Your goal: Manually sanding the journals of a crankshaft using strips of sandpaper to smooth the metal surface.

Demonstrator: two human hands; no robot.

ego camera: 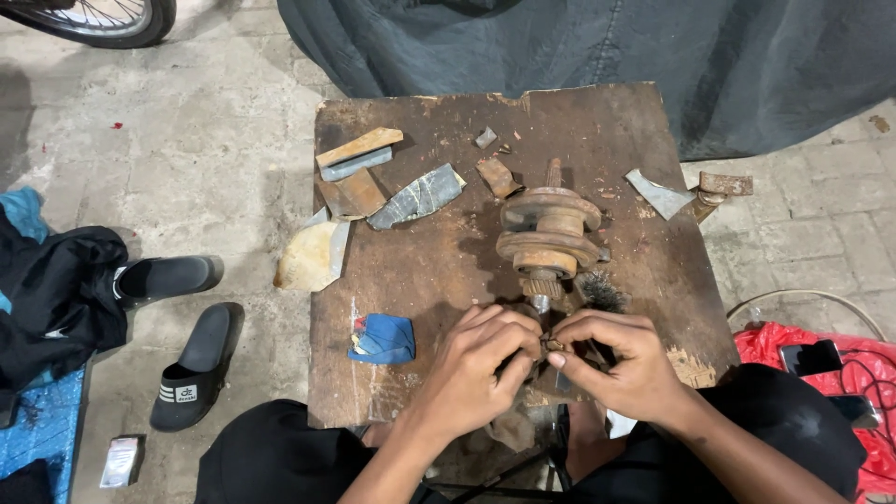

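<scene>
A rusty flanged shaft lies on the worn wooden surface, its toothed end pointing toward the person; everything here is placed from it. Just below that toothed end both hands meet. The left hand has its grip pressed together, thumb and fingers pinching a small dark part that is mostly hidden between the fingertips. The right hand closes its grip on the same small part from the other side, so the two hands touch over it. What the part is cannot be told.

Beside the shaft's lower end, on its right, a black bristle brush rests against the surface. To the left of the shaft and nearer the person sits a crumpled blue cloth. Further left of the shaft, toward the far edge, lie scraps of rusty and grey sheet metal. To the shaft's right, a grey metal shard lies at the surface's edge. Well left of the shaft, off the surface, two black sandals lie on the paved floor.
</scene>
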